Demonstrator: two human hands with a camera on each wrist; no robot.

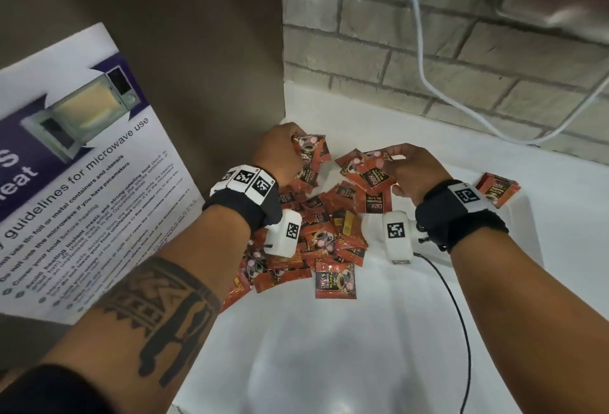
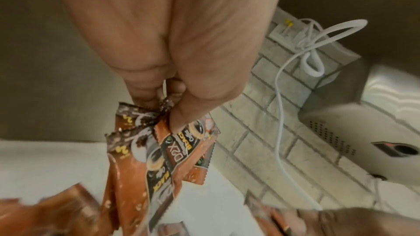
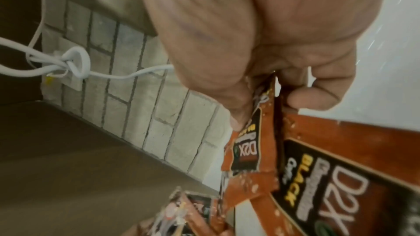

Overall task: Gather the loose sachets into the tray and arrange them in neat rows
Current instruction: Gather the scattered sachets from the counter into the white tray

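The left hand [image 1: 280, 153] was at the back left corner of the white worktop [image 1: 329, 347], fingers curled tight round a small bunch of orange-red sachets [image 1: 311, 150]. The left wrist view showed that grip closely: thumb and fingers [image 2: 145, 94] pinched the crimped top edges of several packets [image 2: 159, 150], which hung down from the hand (at least three, though blur made the count uncertain).

The right hand [image 1: 415, 169] was just to the right of it, near the back edge, and also gripped sachets [image 1: 370, 173]. In the right wrist view its thumb [image 3: 311, 98] and fingers closed narrowly on the top of one packet [image 3: 247, 148], with a larger-looking one marked "D2X BLACK" [image 3: 329, 186] right below the camera.

Between and beneath the two wrists a loose heap of sachets [image 1: 316, 232] lay on the worktop, overlapping at all angles and running toward the left edge. One packet [image 1: 335, 280] lay face up at the near side of the heap, a little apart from the rest.

The tray [image 1: 527, 225], white like the surface under it, stood toward the right, partly hidden by the right wrist. A few sachets [image 1: 497, 189] sat at its back end, leaning together.

A microwave guidelines poster [image 1: 82, 166] was fixed to the brown wall on the left. A white cable [image 1: 425, 51] hung down the brick wall behind the worktop.
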